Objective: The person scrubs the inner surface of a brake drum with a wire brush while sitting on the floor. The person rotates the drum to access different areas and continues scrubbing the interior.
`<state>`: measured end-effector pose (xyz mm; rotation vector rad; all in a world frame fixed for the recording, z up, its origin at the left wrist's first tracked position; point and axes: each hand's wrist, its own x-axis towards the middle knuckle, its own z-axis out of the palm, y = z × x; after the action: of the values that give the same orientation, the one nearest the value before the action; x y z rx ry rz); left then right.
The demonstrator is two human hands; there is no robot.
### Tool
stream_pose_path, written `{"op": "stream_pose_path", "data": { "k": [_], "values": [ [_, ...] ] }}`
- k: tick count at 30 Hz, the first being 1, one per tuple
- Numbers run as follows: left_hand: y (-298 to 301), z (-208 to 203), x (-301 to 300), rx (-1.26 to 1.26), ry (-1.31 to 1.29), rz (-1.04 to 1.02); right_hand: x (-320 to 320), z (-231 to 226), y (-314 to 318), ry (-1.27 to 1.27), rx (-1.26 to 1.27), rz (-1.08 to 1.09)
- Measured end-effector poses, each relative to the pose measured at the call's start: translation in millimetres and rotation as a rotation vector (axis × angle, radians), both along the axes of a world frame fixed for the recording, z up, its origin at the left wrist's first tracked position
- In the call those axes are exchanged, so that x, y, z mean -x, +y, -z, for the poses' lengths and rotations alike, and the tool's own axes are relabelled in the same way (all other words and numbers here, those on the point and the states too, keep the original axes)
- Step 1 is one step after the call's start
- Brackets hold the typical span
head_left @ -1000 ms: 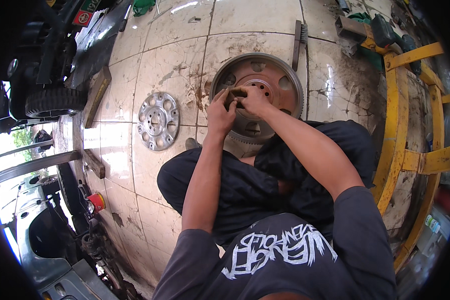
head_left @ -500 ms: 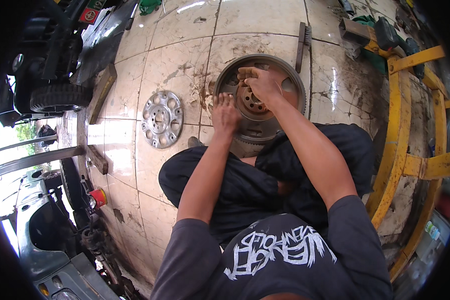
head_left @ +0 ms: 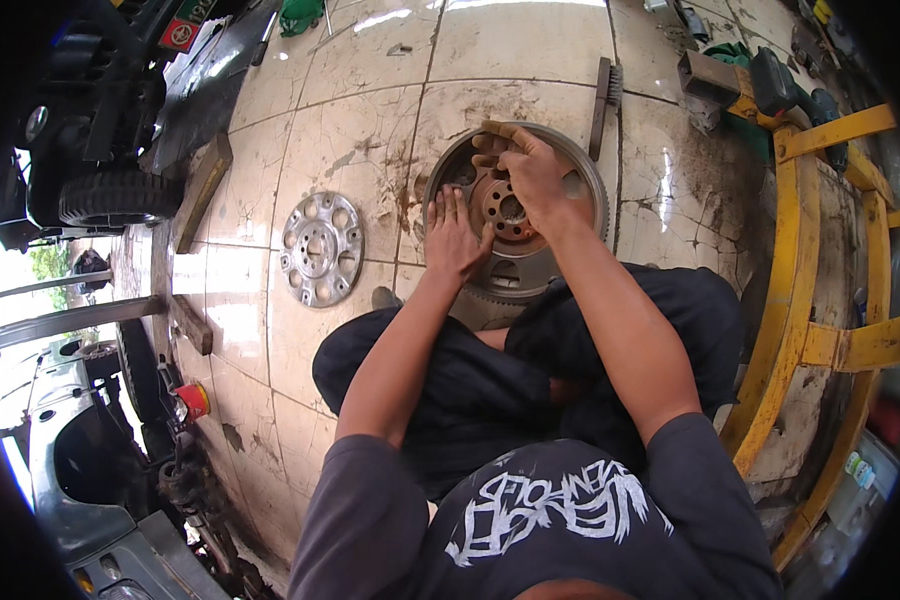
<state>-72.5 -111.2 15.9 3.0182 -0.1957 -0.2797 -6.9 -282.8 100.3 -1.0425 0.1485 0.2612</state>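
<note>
A round dark flywheel point(head_left: 542, 262) with a toothed rim and a rusty brown hub lies flat on the floor in front of my crossed legs. My left hand point(head_left: 456, 238) rests on its left side, fingers stretched forward and thumb spread toward the hub. Over the upper right part is my right hand point(head_left: 536, 178), its fingers apart and pointing left across the flywheel's far side. Neither hand shows anything in its grasp. The right palm and what lies under it are hidden. To the left lies a smaller silver disc point(head_left: 345, 243) with several round holes.
Beyond the flywheel on the right lies a wire brush point(head_left: 600, 110). A yellow metal frame point(head_left: 785, 270) stands along my right side, with a power tool point(head_left: 773, 80) near its far end. Wooden blocks point(head_left: 204, 190) and vehicles point(head_left: 80, 460) are at the left. Dirt marks the tiled floor.
My left hand has flattened, its fingers straighter and thumb now spread out. My right hand has turned, with its fingers more spread. The view has shifted slightly; the discs remain on the floor.
</note>
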Motion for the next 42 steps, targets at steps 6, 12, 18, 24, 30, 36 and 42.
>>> {"op": "stream_pose_path", "data": {
  "k": [6, 12, 18, 24, 30, 36, 42],
  "values": [
    [3, -2, 11, 0.049, 0.122, 0.066, -16, 25, -22, -0.007, 0.228, 0.165],
    [5, 0, -19, -0.108, 0.016, 0.074, -32, 47, -25, 0.04, 0.611, 0.34],
    [13, -6, 4, -0.068, 0.138, 0.142, -27, 51, -30, -0.039, 0.663, 0.305],
    [13, -4, -19, -0.023, 0.042, 0.08, -24, 38, -14, -0.064, 0.615, 0.273],
    [10, -5, 10, -0.026, 0.181, 0.133, -26, 49, -27, -0.038, 0.544, 0.316],
    [17, -5, -19, 0.013, 0.061, 0.102, -22, 44, -8, -0.062, 0.43, 0.273],
    [12, -15, 12, -0.026, 0.278, 0.188, -29, 12, -27, 0.025, 0.266, 0.3]
  ]
}}
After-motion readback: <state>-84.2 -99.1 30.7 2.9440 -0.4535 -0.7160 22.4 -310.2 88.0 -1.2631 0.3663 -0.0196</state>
